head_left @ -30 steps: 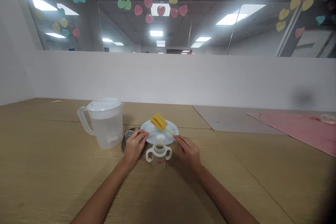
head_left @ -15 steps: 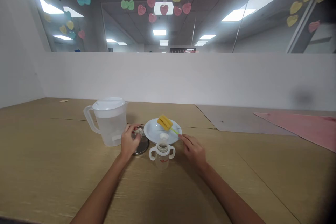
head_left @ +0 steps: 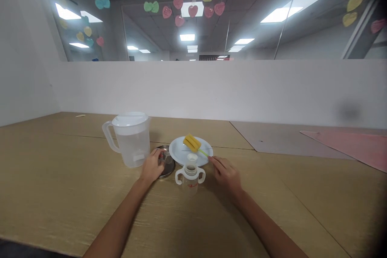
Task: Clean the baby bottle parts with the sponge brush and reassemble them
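My right hand (head_left: pixel 227 174) is closed on the thin green handle of a sponge brush (head_left: pixel 192 142), whose yellow head is over the white plate (head_left: pixel 177 157). At the metal dish (head_left: pixel 169 172), my left hand (head_left: pixel 153 166) has its fingers curled around a small see-through piece, mostly hidden. Between my hands a clear baby bottle (head_left: pixel 190 181) with two white handles and red print stands upright, its neck uncovered. Just behind the neck is a small white ring-like part (head_left: pixel 192 157), seen against the plate.
A translucent pitcher (head_left: pixel 133 141) with a white lid stands left of the dish, its handle to the left. Grey (head_left: pixel 281 141) and pink (head_left: pixel 347 149) sheets lie on the table at the right. A white wall (head_left: pixel 211 88) rises behind the table.
My left hand has lowered towards the metal dish, and the clear piece at its fingertips shows less. The right hand keeps hold of the brush. The view has shifted slightly left.
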Demonstrator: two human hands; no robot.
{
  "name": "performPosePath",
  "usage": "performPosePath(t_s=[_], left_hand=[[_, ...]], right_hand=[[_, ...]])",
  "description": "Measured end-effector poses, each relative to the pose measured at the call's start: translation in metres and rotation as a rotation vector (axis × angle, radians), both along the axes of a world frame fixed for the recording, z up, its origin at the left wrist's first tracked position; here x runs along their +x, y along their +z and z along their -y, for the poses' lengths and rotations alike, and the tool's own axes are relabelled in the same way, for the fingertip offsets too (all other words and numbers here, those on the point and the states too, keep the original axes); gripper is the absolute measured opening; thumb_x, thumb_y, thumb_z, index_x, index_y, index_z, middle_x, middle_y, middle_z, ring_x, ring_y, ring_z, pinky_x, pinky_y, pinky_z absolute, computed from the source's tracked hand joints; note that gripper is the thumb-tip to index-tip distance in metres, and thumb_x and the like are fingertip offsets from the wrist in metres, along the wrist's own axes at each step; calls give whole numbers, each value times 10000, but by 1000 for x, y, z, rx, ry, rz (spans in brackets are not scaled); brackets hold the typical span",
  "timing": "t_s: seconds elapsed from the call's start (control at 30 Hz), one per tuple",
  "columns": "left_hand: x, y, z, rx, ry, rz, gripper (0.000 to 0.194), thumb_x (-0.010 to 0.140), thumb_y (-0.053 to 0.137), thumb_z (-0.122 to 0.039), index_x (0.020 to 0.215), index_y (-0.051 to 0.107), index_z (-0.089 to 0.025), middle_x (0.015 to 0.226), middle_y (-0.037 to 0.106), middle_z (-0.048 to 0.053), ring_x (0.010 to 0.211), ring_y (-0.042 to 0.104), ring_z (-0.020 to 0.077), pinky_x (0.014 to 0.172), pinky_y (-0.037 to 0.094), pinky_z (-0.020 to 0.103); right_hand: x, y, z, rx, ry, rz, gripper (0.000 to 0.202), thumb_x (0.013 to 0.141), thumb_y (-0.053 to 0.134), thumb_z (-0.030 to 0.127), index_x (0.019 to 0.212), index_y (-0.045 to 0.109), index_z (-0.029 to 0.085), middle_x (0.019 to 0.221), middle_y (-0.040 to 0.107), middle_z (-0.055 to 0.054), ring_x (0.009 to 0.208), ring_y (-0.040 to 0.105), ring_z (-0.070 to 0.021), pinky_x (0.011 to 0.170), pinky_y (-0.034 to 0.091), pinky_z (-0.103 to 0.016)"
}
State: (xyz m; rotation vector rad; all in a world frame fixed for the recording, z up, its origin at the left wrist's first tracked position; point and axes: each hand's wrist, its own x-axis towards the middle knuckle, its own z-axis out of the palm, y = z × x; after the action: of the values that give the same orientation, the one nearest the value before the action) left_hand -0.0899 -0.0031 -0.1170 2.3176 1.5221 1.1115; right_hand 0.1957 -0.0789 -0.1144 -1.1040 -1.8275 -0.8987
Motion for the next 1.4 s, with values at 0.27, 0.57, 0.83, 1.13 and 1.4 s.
performPosePath(t_s=[0.27, 0.57, 0.83, 1.13, 1.4], left_hand=[[-2, 4, 1, -53, 85, -156, 433, 693, 460, -60, 1097, 552, -187, 1005, 619, 59, 885, 589, 190, 743, 447, 281], [-7, 7, 3, -73, 163, -170, 371, 703, 418, -40, 987, 598, -199, 967, 661, 51, 860, 605, 185, 704, 443, 264], [14, 28, -2, 124, -92, 92, 332, 741, 395, -88, 922, 654, -191, 941, 670, 46, 899, 606, 178, 828, 470, 302], [99, 45, -27, -64, -281, -307, 34, 595, 693, -189, 562, 687, -188, 657, 629, 62, 793, 591, 273, 793, 468, 430], [81, 38, -9, 50, -248, -179, 193, 842, 475, -256, 895, 637, -165, 1116, 576, 126, 1113, 507, 239, 953, 400, 400]], right_hand=[[-1, 1, 0, 31, 7, 9, 327, 853, 415, 35, 1015, 657, 183, 891, 706, -39, 791, 634, -134, 724, 488, -235], [-1, 0, 0, 29, 7, 14, 328, 851, 423, 39, 1028, 656, 186, 900, 704, -42, 797, 638, -134, 719, 500, -235], [3, 0, -1, 4, -9, -25, 349, 851, 417, 49, 1056, 651, 205, 917, 703, -43, 801, 644, -142, 720, 511, -248], [7, -2, -3, 23, -45, -60, 323, 853, 416, 47, 1005, 665, 184, 893, 707, -47, 789, 648, -150, 711, 507, -252], [7, 0, -3, 14, -48, -182, 290, 880, 425, 96, 1010, 665, 194, 887, 708, -52, 800, 660, -157, 731, 527, -261]])
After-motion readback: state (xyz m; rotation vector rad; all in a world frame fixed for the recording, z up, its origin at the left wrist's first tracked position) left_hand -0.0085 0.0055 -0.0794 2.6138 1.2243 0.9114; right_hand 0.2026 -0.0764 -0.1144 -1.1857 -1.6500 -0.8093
